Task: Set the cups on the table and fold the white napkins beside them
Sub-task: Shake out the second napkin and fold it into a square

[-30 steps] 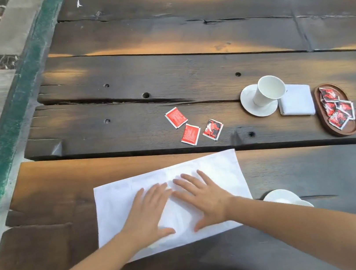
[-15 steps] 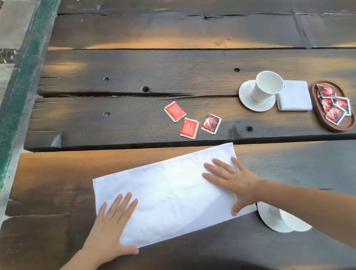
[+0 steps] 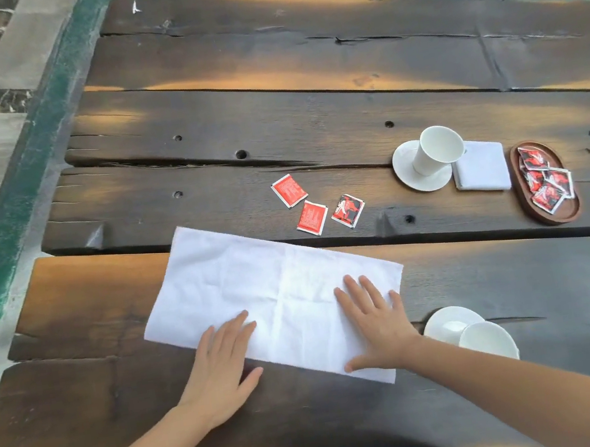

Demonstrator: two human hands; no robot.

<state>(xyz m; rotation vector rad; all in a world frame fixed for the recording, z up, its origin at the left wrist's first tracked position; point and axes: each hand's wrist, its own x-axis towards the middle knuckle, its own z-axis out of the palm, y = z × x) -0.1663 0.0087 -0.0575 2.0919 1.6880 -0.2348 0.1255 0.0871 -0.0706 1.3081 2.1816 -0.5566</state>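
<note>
1. the far setting looks done; the far cup [image 3: 437,148] stands on its far saucer [image 3: 409,181] toward the right of the table [image 3: 306,106], and a folded napkin [image 3: 482,170] lies as a small square touching that saucer's right side.
2. the near setting is only half made; the near cup [image 3: 489,345] sits on the near saucer [image 3: 448,321] close to the person, just right of the right wrist, partly cut off by the forearm.
3. the white napkin [image 3: 265,289] for this setting lies flat as a long oblong on the near plank, slanting from far-left to near-right, with crease lines across it; whether it is already doubled over i cannot tell.
4. the left hand [image 3: 219,364] lies flat, fingers straight and close together; the fingertips rest on the napkin's near edge while the palm is on bare wood; it pinches nothing.
5. the right hand [image 3: 375,322] presses flat on the napkin's right end, fingers spread, thumb out along the near edge; it grips nothing.
6. my judgement: smoothing is the step in hand; folding down to a small square and laying it beside the near cup is left.
7. three red sachets [image 3: 311,217] lie loose beyond the napkin; more fill a wooden tray [image 3: 524,204] at right.
</note>
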